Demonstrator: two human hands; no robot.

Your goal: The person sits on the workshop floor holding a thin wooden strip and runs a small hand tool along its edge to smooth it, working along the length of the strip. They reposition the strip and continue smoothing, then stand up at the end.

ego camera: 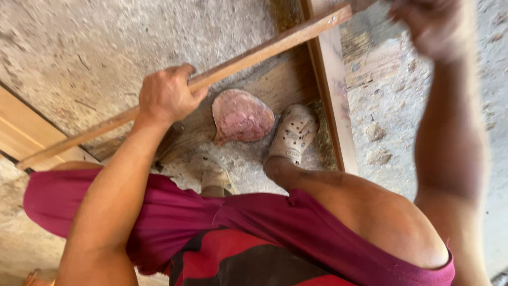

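Two bare hands work on one long wooden strip (254, 55), seen from above by a camera looking down the person's own body. This narrow reddish-brown strip runs diagonally from the lower left, near a pale wooden board (21, 127), up to the upper right, where its end, marked by small fastener heads, crosses a vertical wooden plank (330, 90). Left hand (168, 95): closed around the strip near its middle, fingers curled over the upper edge and the thumb side against the lower edge, forearm extending down toward the camera. Right hand (431, 26): raised at the upper right, just beyond the strip's far end and apart from it; it is blurred, appears loosely closed, and whether it holds anything cannot be told. Below the strip, between the two arms, a rounded pink pan-like object (241, 116) lies on the rough concrete floor (95, 47), just beside a foot in a pale perforated clog (293, 132); the second clog (217, 177) is partly hidden by the maroon shorts (174, 217). The strip thus lies under the left hand and ahead of the knees, angled across the plank, with the right hand well apart from the left.
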